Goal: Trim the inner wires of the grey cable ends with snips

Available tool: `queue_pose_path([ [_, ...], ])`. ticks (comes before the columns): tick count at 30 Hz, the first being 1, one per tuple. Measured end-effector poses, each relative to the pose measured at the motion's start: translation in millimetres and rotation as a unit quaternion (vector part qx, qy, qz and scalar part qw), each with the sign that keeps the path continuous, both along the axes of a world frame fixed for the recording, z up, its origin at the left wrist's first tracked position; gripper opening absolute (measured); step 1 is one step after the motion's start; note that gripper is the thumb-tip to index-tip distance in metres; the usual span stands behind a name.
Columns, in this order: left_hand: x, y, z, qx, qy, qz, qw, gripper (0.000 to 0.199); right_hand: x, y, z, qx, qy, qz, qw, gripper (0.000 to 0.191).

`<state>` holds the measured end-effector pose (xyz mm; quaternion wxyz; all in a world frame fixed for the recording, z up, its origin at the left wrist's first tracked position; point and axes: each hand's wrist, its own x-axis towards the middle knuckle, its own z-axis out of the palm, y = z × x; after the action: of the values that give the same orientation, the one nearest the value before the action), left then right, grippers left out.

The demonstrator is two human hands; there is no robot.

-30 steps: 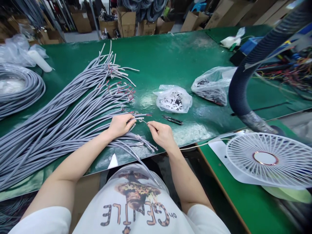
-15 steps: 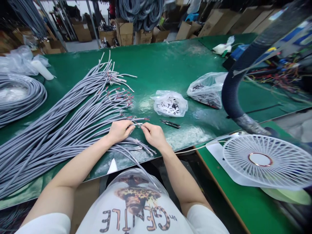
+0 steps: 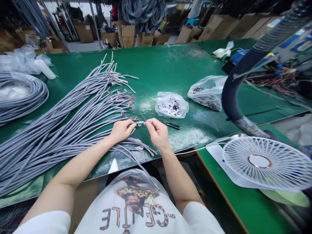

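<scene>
Head view: a table (image 3: 165, 71) is spanning the scene, cables (image 3: 48, 136) fanning from nine o'clock. A bag (image 3: 172, 105) is sitting at one o'clock from the right hand (image 3: 158, 132), whose fingers are pinching a thin piece (image 3: 143, 117). The left hand's (image 3: 120, 131) fingers are clamping a cable end (image 3: 139, 123), pointing to three o'clock.

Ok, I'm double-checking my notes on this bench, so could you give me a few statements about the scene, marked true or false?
1. The left hand holds a cable near its end. True.
2. The right hand holds the snips. False: the snips lie on the green table.
3. The bag of small pieces lies beyond the snips. True.
4. The white fan is at the far left. False: the white fan is on the right.
5. The coiled cable lies left of the spread cables. True.
</scene>
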<state>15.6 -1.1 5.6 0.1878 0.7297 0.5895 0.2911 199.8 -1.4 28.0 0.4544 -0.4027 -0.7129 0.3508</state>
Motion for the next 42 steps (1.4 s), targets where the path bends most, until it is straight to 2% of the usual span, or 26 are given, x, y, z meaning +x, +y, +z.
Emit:
queue_pose_path([
  [5, -3.0, 3.0, 1.2, -0.019, -0.084, 0.021, 0.996, 0.031, 7.1, -1.0, -7.1, -0.022, -0.043, 0.029, 0.998, 0.024],
  [10, -4.2, 6.5, -2.8, -0.009, -0.099, 0.037, 0.994, 0.032, 2.2, -4.7, -18.7, -0.008, -0.135, 0.028, 0.99, 0.025],
  [16, -5.0, 7.3, -5.6, 0.004, -0.092, 0.042, 0.995, 0.031, -1.3, -1.4, -22.2, -0.016, -0.172, 0.008, 0.985, 0.027],
  [25, -4.9, 6.0, -3.8, 0.006, -0.078, 0.035, 0.996, 0.029, -4.5, 2.7, -27.4, -0.013, -0.149, 0.004, 0.989, 0.025],
  [36, -4.3, 3.9, -4.2, 0.023, -0.046, 0.035, 0.998, 0.028, -14.4, 7.7, -31.1, -0.042, -0.067, 0.013, 0.997, 0.025],
  [42, -2.0, 0.6, -1.0, 0.037, -0.013, 0.018, 0.999, 0.026, -21.6, 9.4, -22.1, -0.034, -0.051, 0.01, 0.998, 0.026],
])
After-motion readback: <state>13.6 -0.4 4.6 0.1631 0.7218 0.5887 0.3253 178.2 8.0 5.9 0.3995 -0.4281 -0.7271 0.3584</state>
